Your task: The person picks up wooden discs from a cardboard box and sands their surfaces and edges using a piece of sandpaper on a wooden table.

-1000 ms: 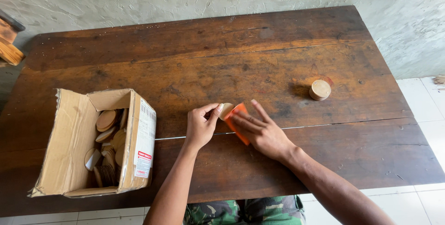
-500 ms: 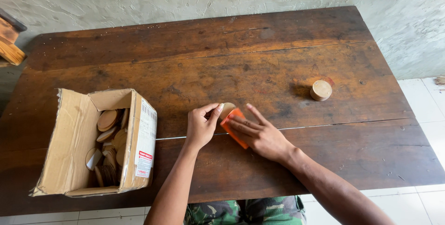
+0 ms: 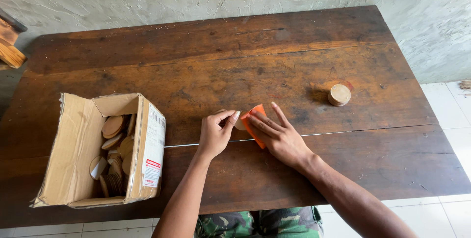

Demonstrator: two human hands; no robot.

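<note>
Soft even daylight, sharp, faint shadows

A small wooden disc (image 3: 240, 122) was mostly hidden between the left hand (image 3: 214, 135) and the orange pad (image 3: 254, 124), whose lower part lay under the right hand (image 3: 280, 137). Wooden pieces (image 3: 9, 46) were cut off at the left edge. The box (image 3: 73, 150) hid its lower discs.
</note>
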